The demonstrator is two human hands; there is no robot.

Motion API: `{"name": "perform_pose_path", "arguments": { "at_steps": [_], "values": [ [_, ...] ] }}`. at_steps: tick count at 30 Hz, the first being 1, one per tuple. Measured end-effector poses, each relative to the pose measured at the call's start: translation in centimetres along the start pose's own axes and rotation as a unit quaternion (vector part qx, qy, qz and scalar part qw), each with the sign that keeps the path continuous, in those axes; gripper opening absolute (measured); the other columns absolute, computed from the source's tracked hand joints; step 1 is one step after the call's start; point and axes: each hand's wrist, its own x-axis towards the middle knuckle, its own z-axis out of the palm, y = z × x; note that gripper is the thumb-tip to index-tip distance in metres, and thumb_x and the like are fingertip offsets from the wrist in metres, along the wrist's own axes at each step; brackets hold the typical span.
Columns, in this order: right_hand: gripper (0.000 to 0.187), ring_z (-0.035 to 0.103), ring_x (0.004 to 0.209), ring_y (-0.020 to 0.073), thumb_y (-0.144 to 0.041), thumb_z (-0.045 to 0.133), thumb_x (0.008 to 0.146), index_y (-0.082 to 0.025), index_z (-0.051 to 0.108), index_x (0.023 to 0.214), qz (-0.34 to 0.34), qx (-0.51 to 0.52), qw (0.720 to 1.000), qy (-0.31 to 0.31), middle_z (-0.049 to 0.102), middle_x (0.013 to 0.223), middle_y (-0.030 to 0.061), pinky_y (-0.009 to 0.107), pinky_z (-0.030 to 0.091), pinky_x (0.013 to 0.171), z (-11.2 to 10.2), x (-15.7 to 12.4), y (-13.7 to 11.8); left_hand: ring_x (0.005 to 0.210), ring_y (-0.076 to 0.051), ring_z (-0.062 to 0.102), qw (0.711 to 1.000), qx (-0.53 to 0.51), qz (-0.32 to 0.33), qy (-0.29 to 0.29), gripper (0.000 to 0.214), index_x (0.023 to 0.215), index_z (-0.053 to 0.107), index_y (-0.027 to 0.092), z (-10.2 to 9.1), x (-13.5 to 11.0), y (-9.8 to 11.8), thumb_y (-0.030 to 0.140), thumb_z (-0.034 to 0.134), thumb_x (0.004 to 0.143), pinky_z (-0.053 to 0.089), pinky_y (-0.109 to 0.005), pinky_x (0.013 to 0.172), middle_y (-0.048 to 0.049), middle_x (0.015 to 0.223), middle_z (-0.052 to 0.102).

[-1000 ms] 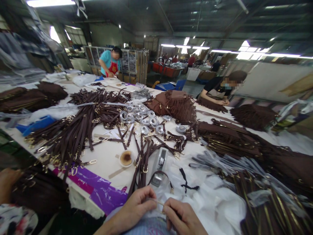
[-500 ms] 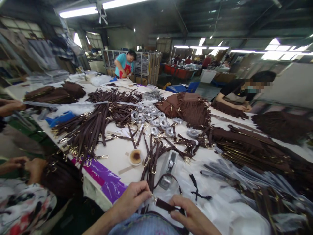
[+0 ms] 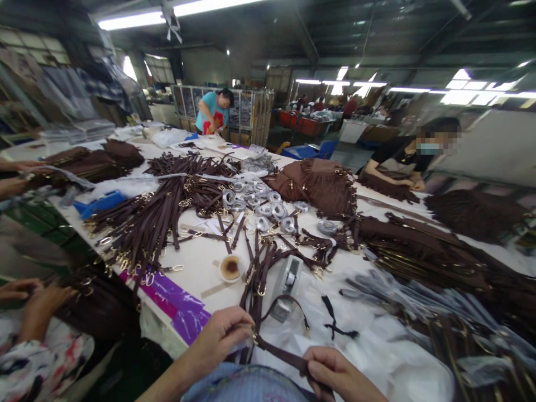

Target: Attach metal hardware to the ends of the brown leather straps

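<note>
Between my two hands, low in the head view, a dark brown strap (image 3: 280, 353) is stretched. My left hand (image 3: 224, 338) pinches its metal clasp end, which the fingers partly hide. Thumb and fingers of my right hand (image 3: 330, 368) are closed on the strap further along, and its tail hangs down below them. Just beyond, more brown straps (image 3: 262, 273) with gold buckles lie on the white table (image 3: 188, 283). A grey tape dispenser (image 3: 288, 285) stands beside them, a thin strap looped at its front.
A shallow dish (image 3: 230, 268) with brown residue sits left of the dispenser. Strap heaps (image 3: 154, 223), clear coiled rolls (image 3: 278, 210) and fringed brown bags (image 3: 314, 187) cover the table. Plastic sheeting (image 3: 377, 335) lies to my right. Co-workers' hands (image 3: 37, 301) are at my left; another person (image 3: 402, 159) works across.
My right hand has moved right and slightly down along the strap, so a longer stretch shows between my hands. My left hand keeps its pinch, shifted slightly left.
</note>
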Motion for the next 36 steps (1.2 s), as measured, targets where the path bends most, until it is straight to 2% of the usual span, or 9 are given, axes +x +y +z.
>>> {"name": "perform_pose_path", "arguments": {
  "at_steps": [3, 6, 11, 15, 19, 25, 31, 34, 36],
  "values": [
    [0.055, 0.031, 0.041, 0.0046, -0.068, 0.066, 0.079, -0.014, 0.059, 0.08, -0.01, -0.017, 0.999, 0.032, 0.05, 0.055, -0.0044, 0.02, 0.025, 0.044, 0.3, -0.5, -1.5, 0.091, -0.02, 0.058, 1.0, -0.008, -0.01, -0.022, 0.022, 0.099, 0.068, 0.018, 0.1, -0.7, 0.6, 0.028, 0.061, 0.081, 0.04, -0.026, 0.082, -0.0034, 0.095, 0.065],
    [0.058, 0.03, 0.044, 0.0054, -0.071, 0.064, 0.079, -0.013, 0.062, 0.084, -0.012, -0.054, 0.998, 0.04, 0.051, 0.057, -0.0037, 0.021, 0.024, 0.045, 0.5, -0.9, -2.7, 0.095, -0.02, 0.056, 0.996, -0.063, -0.03, -0.052, 0.026, 0.105, 0.064, 0.019, 0.4, -1.5, 0.3, 0.032, 0.054, 0.085, 0.041, -0.027, 0.084, -0.0029, 0.099, 0.063],
    [0.059, 0.032, 0.05, 0.0076, -0.072, 0.06, 0.081, -0.014, 0.067, 0.088, 0.007, -0.12, 0.992, 0.037, 0.046, 0.059, -0.004, 0.022, 0.021, 0.048, 0.6, -0.9, -3.0, 0.068, -0.013, 0.048, 0.975, -0.165, -0.114, -0.096, 0.018, 0.085, 0.061, 0.016, 0.7, -1.8, -1.5, 0.031, 0.058, 0.076, 0.035, -0.023, 0.063, 0.0008, 0.076, 0.06],
    [0.056, 0.035, 0.057, 0.0106, -0.069, 0.058, 0.084, -0.015, 0.07, 0.087, 0.004, -0.158, 0.987, 0.028, 0.044, 0.062, -0.0032, 0.024, 0.023, 0.052, 0.4, -0.7, -2.9, 0.051, -0.008, 0.04, 0.937, -0.257, -0.175, -0.161, 0.033, 0.091, 0.064, 0.015, 0.1, -1.8, -2.0, 0.045, 0.064, 0.076, 0.027, -0.023, 0.052, -0.0039, 0.082, 0.071],
    [0.054, 0.038, 0.059, 0.0127, -0.065, 0.053, 0.088, -0.015, 0.072, 0.09, -0.004, -0.214, 0.976, 0.033, 0.045, 0.063, -0.0023, 0.026, 0.026, 0.055, 0.5, -0.5, -3.4, 0.058, -0.011, 0.048, 0.925, -0.281, -0.188, -0.172, 0.049, 0.091, 0.071, 0.014, -0.6, -1.7, -2.0, 0.06, 0.068, 0.076, 0.029, -0.023, 0.055, -0.0067, 0.083, 0.073],
    [0.043, 0.048, 0.067, 0.0168, -0.053, 0.05, 0.092, -0.017, 0.072, 0.085, -0.033, -0.305, 0.951, 0.041, 0.055, 0.069, 0.0011, 0.028, 0.035, 0.062, 1.6, -0.1, -4.3, 0.065, -0.015, 0.057, 0.906, -0.326, -0.213, -0.164, 0.052, 0.094, 0.074, 0.014, -0.3, -1.2, -2.6, 0.06, 0.075, 0.069, 0.032, -0.023, 0.059, -0.0064, 0.079, 0.072],
    [0.034, 0.06, 0.076, 0.0211, -0.04, 0.048, 0.093, -0.019, 0.073, 0.087, -0.034, -0.339, 0.939, 0.041, 0.069, 0.079, 0.0042, 0.028, 0.042, 0.069, 2.4, 0.7, -5.3, 0.059, -0.013, 0.048, 0.921, -0.269, -0.218, -0.176, 0.054, 0.093, 0.076, 0.014, -0.3, -0.3, -1.5, 0.061, 0.074, 0.066, 0.029, -0.024, 0.058, -0.002, 0.069, 0.066],
    [0.027, 0.064, 0.078, 0.0212, -0.029, 0.049, 0.091, -0.021, 0.074, 0.087, -0.031, -0.397, 0.916, 0.058, 0.072, 0.08, 0.0032, 0.029, 0.042, 0.073, 3.2, 1.5, -5.8, 0.055, -0.011, 0.034, 0.945, -0.187, -0.193, -0.187, 0.041, 0.096, 0.079, 0.017, -0.5, 0.3, -0.8, 0.047, 0.07, 0.07, 0.021, -0.025, 0.055, 0.0028, 0.06, 0.057],
    [0.025, 0.064, 0.08, 0.0216, -0.027, 0.048, 0.09, -0.021, 0.073, 0.085, -0.033, -0.437, 0.894, 0.088, 0.072, 0.08, 0.0033, 0.03, 0.041, 0.074, 3.8, 2.0, -6.1, 0.058, -0.012, 0.037, 0.957, -0.146, -0.168, -0.188, 0.034, 0.098, 0.079, 0.019, -0.6, 0.6, -0.6, 0.034, 0.064, 0.071, 0.024, -0.024, 0.056, 0.0029, 0.063, 0.059]
  ]
}}
